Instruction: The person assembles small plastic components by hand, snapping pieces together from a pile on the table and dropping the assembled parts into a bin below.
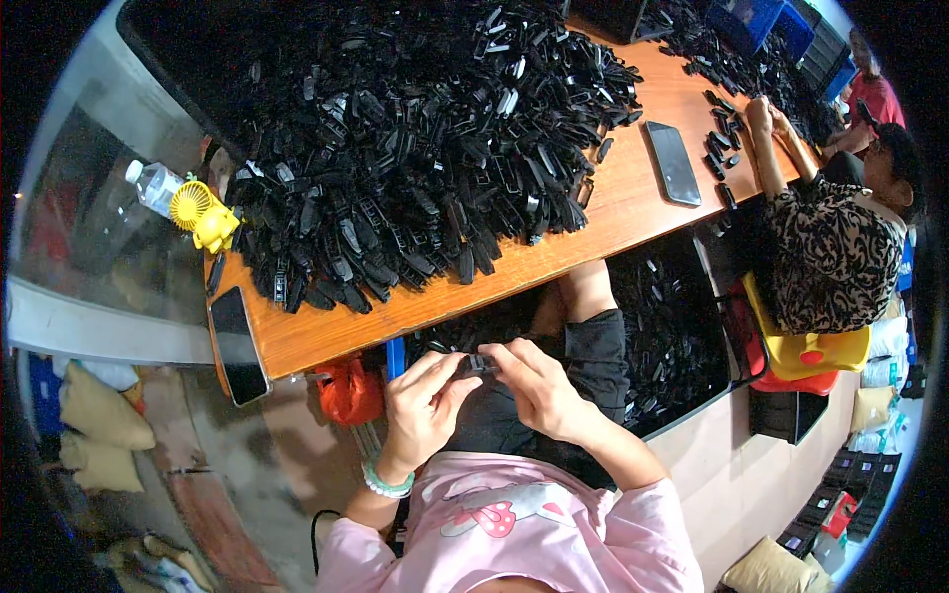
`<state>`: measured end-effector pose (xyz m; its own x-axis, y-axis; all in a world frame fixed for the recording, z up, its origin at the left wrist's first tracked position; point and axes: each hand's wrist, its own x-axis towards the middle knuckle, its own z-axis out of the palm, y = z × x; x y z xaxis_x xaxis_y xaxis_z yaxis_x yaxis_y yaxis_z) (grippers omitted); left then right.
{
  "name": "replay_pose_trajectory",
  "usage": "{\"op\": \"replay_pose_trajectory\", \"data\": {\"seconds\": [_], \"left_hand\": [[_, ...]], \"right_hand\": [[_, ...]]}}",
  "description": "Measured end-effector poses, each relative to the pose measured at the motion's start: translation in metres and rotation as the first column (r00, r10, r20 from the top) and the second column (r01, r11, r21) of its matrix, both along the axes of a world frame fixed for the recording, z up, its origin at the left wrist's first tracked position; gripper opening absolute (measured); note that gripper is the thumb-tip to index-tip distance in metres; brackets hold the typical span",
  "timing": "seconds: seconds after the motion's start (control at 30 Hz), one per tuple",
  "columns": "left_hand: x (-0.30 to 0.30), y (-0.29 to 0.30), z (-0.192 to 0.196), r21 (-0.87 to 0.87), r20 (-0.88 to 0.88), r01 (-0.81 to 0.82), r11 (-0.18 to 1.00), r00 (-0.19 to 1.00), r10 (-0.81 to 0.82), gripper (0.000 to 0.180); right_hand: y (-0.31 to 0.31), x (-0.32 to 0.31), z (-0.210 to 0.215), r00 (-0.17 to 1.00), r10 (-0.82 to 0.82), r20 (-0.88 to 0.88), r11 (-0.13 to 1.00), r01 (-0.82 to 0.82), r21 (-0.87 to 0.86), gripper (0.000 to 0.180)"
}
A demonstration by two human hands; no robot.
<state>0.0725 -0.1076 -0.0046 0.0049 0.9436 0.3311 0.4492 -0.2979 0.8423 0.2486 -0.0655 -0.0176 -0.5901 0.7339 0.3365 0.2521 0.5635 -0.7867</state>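
Above my lap, just off the table's near edge, both my hands meet at a small black plastic part. My left hand, with a pale green bead bracelet at the wrist, pinches its left end. From the other side my right hand grips it between thumb and fingers. The fingers cover much of the part, so its exact shape does not show. A large heap of similar black plastic pieces lies on the wooden table in front of me.
Phones lie at the table's left corner and on its right part. A yellow fan and a clear bottle are at the left. A red bag hangs below. At the right, a co-worker handles pieces; a black bin holds more.
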Motion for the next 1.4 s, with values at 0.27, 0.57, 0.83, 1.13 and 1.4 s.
{"op": "replay_pose_trajectory", "data": {"seconds": [0.27, 0.57, 0.83, 1.13, 1.4], "left_hand": [[0.003, 0.002, 0.001, -0.05, -0.008, -0.044, 0.998, 0.999, 0.043, 0.02], [0.007, 0.005, -0.004, -0.142, 0.346, 0.028, 0.989, 0.938, 0.023, 0.03], [-0.007, -0.001, -0.007, -0.217, 0.565, 0.232, 0.948, 0.822, -0.072, 0.025], [-0.082, 0.031, -0.037, 0.235, -0.292, -0.561, 0.794, 0.738, 0.608, 0.018], [-0.135, 0.026, -0.04, 0.071, -0.521, -0.531, 0.844, 0.702, 0.485, 0.029]], "right_hand": [[0.004, 0.0, -0.003, 0.993, -0.003, 0.119, 0.964, -0.029, 0.266, 0.048], [-0.001, -0.013, 0.001, 0.996, -0.079, -0.044, 0.99, 0.084, 0.111, 0.047], [0.002, -0.013, -0.014, 0.92, -0.133, -0.37, 0.945, 0.006, -0.326, 0.024], [0.003, -0.014, -0.074, 0.971, 0.013, 0.239, 0.937, 0.072, -0.343, 0.026], [0.054, 0.007, -0.035, 0.851, -0.51, -0.127, 0.813, 0.525, 0.25, 0.018]]}}
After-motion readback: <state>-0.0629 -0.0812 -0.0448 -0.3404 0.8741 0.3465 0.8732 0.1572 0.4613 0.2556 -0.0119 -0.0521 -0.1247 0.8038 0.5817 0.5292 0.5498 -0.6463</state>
